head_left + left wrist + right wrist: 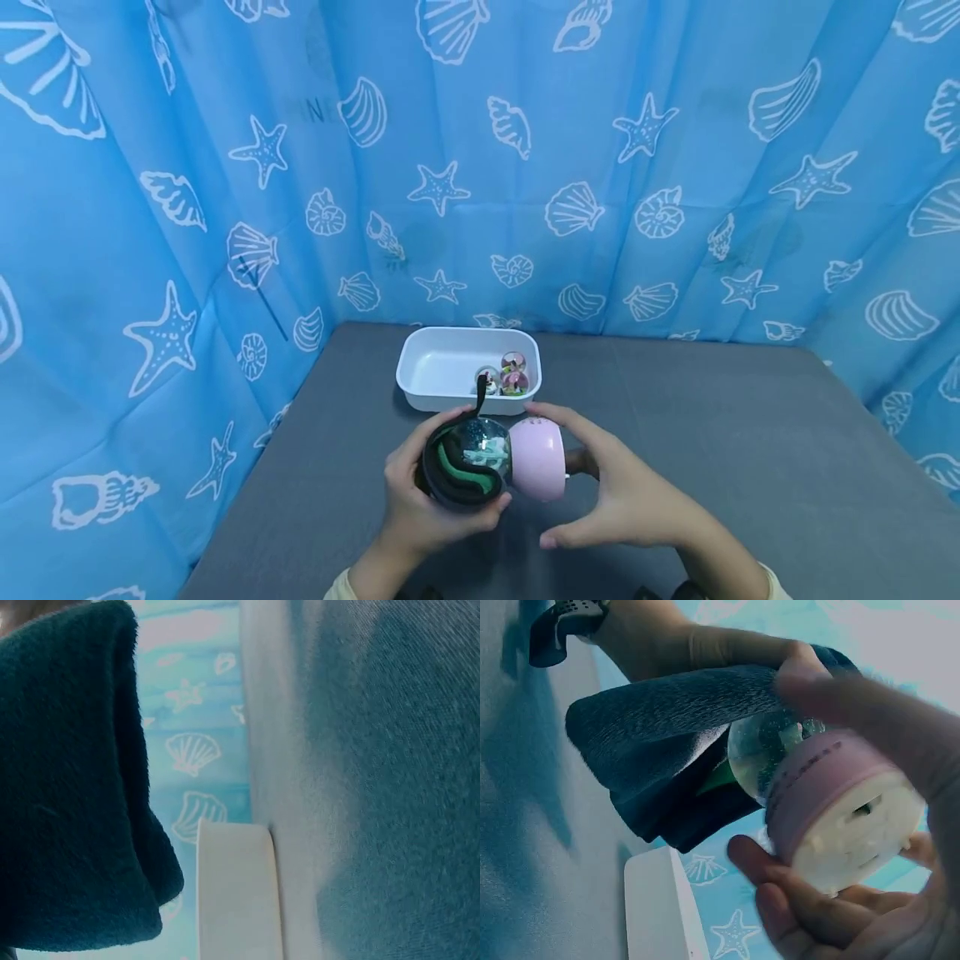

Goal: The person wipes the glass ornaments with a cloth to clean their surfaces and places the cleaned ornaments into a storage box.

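My left hand [431, 492] grips a dark plush cloth [450, 471] with a green stripe, its fingers above and thumb below. Against the cloth sits a snow globe with a clear ball [486, 443] and a round pink base [537, 460] pointing right. Part of the ball is hidden in the cloth. My right hand [630, 492] is spread around the base, index fingertip near its upper edge and thumb apart below. In the right wrist view the pale underside [862, 840] of the base shows, with other fingers [810, 900] close along its rim.
A white tray [431, 402] stands just beyond the hands on the grey table [720, 467]. Several small globes [515, 382] lie in its right end. A blue curtain [480, 208] with white shells and starfish hangs behind the table and along the sides.
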Tool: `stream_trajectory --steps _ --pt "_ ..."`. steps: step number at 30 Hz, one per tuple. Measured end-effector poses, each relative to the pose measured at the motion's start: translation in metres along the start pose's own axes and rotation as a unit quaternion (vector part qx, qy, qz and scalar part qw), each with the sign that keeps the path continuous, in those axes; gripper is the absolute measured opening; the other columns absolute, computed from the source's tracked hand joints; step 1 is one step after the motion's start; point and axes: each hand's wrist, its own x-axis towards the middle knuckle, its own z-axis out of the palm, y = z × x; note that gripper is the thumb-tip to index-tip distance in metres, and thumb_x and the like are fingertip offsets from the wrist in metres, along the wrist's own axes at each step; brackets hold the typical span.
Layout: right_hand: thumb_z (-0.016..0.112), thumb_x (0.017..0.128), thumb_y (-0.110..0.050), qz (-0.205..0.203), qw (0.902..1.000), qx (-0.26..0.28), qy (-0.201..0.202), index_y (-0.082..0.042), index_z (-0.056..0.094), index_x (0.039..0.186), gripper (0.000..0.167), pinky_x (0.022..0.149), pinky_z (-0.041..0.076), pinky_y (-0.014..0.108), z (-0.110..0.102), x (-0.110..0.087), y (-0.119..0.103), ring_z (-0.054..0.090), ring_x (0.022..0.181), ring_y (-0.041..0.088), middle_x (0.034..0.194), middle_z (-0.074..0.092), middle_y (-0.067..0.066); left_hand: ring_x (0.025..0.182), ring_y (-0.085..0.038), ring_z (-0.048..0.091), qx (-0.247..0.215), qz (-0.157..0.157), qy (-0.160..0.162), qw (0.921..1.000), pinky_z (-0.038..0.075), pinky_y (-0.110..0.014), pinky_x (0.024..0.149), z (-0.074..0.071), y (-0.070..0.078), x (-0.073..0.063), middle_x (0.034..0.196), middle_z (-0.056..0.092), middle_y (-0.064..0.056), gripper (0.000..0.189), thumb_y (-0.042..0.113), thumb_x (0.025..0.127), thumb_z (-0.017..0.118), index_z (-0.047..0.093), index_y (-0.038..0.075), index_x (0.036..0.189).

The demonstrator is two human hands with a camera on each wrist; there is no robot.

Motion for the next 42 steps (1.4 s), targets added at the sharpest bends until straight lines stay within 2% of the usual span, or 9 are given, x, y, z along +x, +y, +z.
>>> stream_trajectory --steps 5,8,12,16,25,29,35,39,42 --pt "0.094 0.075 -0.003 -0.076 0.9926 -0.088 0.036 -0.020 0.040 0.161 0.103 0.081 0.064 0.030 0.002 0.000 -0.003 0.076 0.092 0.010 0.152 0.055 0.008 0.109 -0.025 0.077 -0.002 -0.010 0.001 0.9999 0.061 -0.028 0.097 -0.002 -0.001 -0.003 0.127 0.072 -0.025 0.086 0.032 0.072 0.097 0.060 -0.009 0.138" --pt "0.094 0.069 0.003 -0.137 0.9782 -0.144 0.060 -0.013 0.046 0.157 0.101 0.077 0.064 0.028 0.002 0.000 -0.003 0.071 0.092 0.007 0.147 0.060 0.009 0.107 -0.025 0.077 -0.004 -0.003 -0.003 1.0000 0.062 -0.028 0.096 -0.001 0.001 -0.003 0.126 0.073 -0.025 0.087 0.032 0.071 0.097 0.059 -0.010 0.137" --pt "0.099 0.062 -0.004 -0.188 0.9561 -0.208 0.084 -0.008 0.052 0.152 0.102 0.079 0.060 0.023 -0.001 -0.003 -0.004 0.064 0.100 0.007 0.141 0.065 0.006 0.106 -0.025 0.077 -0.007 0.011 -0.013 0.9998 0.062 -0.028 0.096 0.000 0.003 -0.002 0.125 0.073 -0.025 0.087 0.033 0.071 0.097 0.060 -0.012 0.136" --pt "0.103 0.057 -0.013 -0.197 0.9418 -0.256 0.095 -0.011 0.055 0.150 0.105 0.085 0.060 0.023 -0.004 -0.006 -0.003 0.066 0.110 0.010 0.139 0.067 0.004 0.105 -0.026 0.077 -0.007 0.023 -0.018 0.9995 0.062 -0.028 0.096 0.002 0.004 -0.001 0.123 0.073 -0.026 0.086 0.034 0.072 0.096 0.060 -0.013 0.134" --pt "0.102 0.060 -0.020 -0.202 0.9294 -0.295 0.089 -0.015 0.060 0.148 0.098 0.100 0.055 0.016 -0.002 -0.006 -0.005 0.070 0.116 0.017 0.142 0.063 0.003 0.106 -0.025 0.078 -0.007 0.018 -0.014 0.9997 0.061 -0.028 0.097 0.003 0.003 -0.001 0.124 0.074 -0.025 0.085 0.033 0.072 0.097 0.060 -0.012 0.134" --pt "0.102 0.062 -0.021 -0.199 0.9346 -0.281 0.088 -0.017 0.061 0.148 0.095 0.099 0.056 0.016 -0.001 -0.006 -0.007 0.071 0.113 0.016 0.137 0.066 0.001 0.107 -0.025 0.077 -0.009 0.022 -0.011 0.9997 0.062 -0.029 0.097 0.003 0.002 -0.001 0.124 0.074 -0.024 0.084 0.034 0.073 0.096 0.060 -0.012 0.133" --pt "0.102 0.063 -0.020 -0.186 0.9509 -0.232 0.085 -0.018 0.062 0.146 0.092 0.084 0.061 0.020 0.000 -0.006 -0.006 0.069 0.102 0.010 0.130 0.070 -0.001 0.106 -0.024 0.078 0.003 0.028 -0.012 0.9995 0.062 -0.029 0.095 0.003 0.003 -0.001 0.124 0.075 -0.023 0.084 0.040 0.075 0.094 0.062 -0.012 0.132" --pt "0.101 0.068 -0.024 -0.155 0.9713 -0.161 0.082 -0.017 0.063 0.143 0.084 0.072 0.063 0.025 0.002 -0.004 0.000 0.070 0.093 0.009 0.125 0.073 0.001 0.105 -0.024 0.078 0.015 0.035 -0.010 0.9992 0.063 -0.029 0.094 0.003 0.003 0.000 0.124 0.075 -0.021 0.084 0.042 0.075 0.094 0.062 -0.012 0.132" --pt "0.097 0.072 -0.021 -0.099 0.9901 -0.071 0.071 -0.017 0.065 0.139 0.074 0.063 0.064 0.031 0.008 -0.002 0.004 0.073 0.084 0.012 0.119 0.075 0.004 0.104 -0.024 0.078 0.016 0.039 -0.001 0.9991 0.063 -0.029 0.093 0.002 0.002 0.001 0.124 0.075 -0.022 0.084 0.039 0.074 0.095 0.062 -0.012 0.131"
